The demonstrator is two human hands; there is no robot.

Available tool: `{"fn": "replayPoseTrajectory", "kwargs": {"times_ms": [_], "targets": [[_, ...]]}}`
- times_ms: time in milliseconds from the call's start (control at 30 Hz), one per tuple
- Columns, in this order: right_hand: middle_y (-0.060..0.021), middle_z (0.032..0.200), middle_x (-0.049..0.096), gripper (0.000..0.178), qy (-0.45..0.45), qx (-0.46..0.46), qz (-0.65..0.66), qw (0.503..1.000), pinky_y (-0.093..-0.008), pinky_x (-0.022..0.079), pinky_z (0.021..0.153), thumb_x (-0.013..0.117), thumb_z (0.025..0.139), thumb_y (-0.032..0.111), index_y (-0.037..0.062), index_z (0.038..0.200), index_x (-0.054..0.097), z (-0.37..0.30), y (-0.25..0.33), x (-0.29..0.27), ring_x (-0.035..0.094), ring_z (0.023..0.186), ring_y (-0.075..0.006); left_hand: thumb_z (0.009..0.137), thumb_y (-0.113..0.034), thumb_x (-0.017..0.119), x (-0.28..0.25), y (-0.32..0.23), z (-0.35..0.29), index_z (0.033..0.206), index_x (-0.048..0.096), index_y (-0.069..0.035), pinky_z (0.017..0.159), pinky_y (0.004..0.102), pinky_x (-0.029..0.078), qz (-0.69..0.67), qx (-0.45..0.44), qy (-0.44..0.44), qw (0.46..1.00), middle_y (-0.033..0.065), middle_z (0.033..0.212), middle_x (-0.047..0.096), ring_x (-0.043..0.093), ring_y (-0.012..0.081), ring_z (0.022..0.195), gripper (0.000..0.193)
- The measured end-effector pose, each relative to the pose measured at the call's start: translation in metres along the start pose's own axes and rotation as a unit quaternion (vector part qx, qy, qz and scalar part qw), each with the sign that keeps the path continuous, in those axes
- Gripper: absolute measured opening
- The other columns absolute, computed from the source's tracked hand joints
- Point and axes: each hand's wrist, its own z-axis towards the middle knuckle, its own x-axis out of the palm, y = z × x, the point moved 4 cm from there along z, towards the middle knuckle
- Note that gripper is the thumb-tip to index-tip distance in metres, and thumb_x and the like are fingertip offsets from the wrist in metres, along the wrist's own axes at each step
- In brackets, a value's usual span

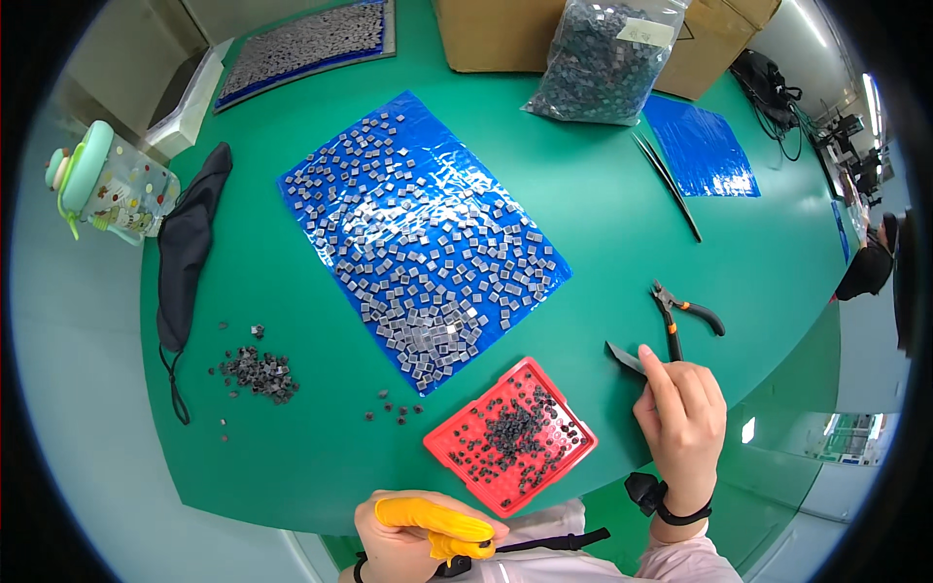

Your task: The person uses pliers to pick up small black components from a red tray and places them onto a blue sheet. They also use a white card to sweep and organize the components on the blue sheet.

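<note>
Left hand (413, 528)'s grip pinches a small dark part (486, 544); right hand (683, 418)'s grip encloses a blade (625, 359) (tip bare). Slippage could cut skin.

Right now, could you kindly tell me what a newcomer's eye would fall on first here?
Probably the bright blue sheet at the middle of the green table, strewn with small square pieces. Next, perhaps, the red tray of tiny black parts, nearer the person, and the yellow finger covers on the left hand at the lower edge. The right hand holds a pointed tool right of the tray.
</note>
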Motion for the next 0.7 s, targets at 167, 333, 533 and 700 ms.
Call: {"fn": "replayPoseTrajectory", "kwargs": {"times_ms": [167, 333, 533, 700], "targets": [[-0.0084, 0.082, 0.062, 0.042, -0.026, 0.048, 0.073, 0.996, -0.0348, 0.047, 0.063, 0.06, 0.064, -0.014, -0.0006, 0.104, 0.067, 0.003, 0.002, 0.004, 0.057, 0.068, -0.0235, 0.072, 0.011, 0.071, 0.002, -0.003, -0.005, 0.081, 0.065, 0.007, 0.055, 0.0302, 0.055, -0.025, -0.049, -0.014, 0.998, 0.0196, 0.077, 0.067, 0.067, 0.0226, 0.064, 0.011], [-0.0025, 0.08, 0.066, 0.033, -0.06, -0.006, 0.257, 0.964, -0.0315, 0.036, 0.06, 0.064, 0.062, -0.006, 0.0118, 0.09, 0.07, -0.003, 0.027, -0.026, 0.053, 0.06, -0.0161, 0.074, 0.009, 0.072, 0.001, -0.006, -0.006, 0.083, 0.065, 0.008, 0.055, 0.0292, 0.055, -0.03, -0.08, -0.011, 0.996, 0.0193, 0.078, 0.068, 0.066, 0.0211, 0.063, 0.011], [0.0059, 0.082, 0.063, 0.02, -0.005, -0.038, 0.333, 0.942, -0.031, 0.037, 0.063, 0.073, 0.074, 0.015, 0.0288, 0.089, 0.073, -0.008, 0.058, -0.029, 0.049, 0.068, -0.0128, 0.075, 0.007, 0.073, -0.005, 0.003, -0.008, 0.084, 0.068, 0.009, 0.06, 0.0268, 0.055, 0.031, 0.0, -0.013, 0.999, 0.016, 0.08, 0.069, 0.067, 0.0195, 0.067, 0.01], [0.0061, 0.081, 0.062, 0.028, -0.008, -0.043, 0.343, 0.938, -0.0267, 0.038, 0.057, 0.077, 0.069, 0.012, 0.0307, 0.089, 0.074, -0.008, 0.06, -0.027, 0.047, 0.067, -0.0126, 0.076, 0.007, 0.073, -0.002, -0.001, -0.008, 0.084, 0.068, 0.008, 0.062, 0.0274, 0.055, 0.038, -0.018, -0.039, 0.998, 0.0157, 0.081, 0.07, 0.067, 0.0192, 0.068, 0.01]]}}
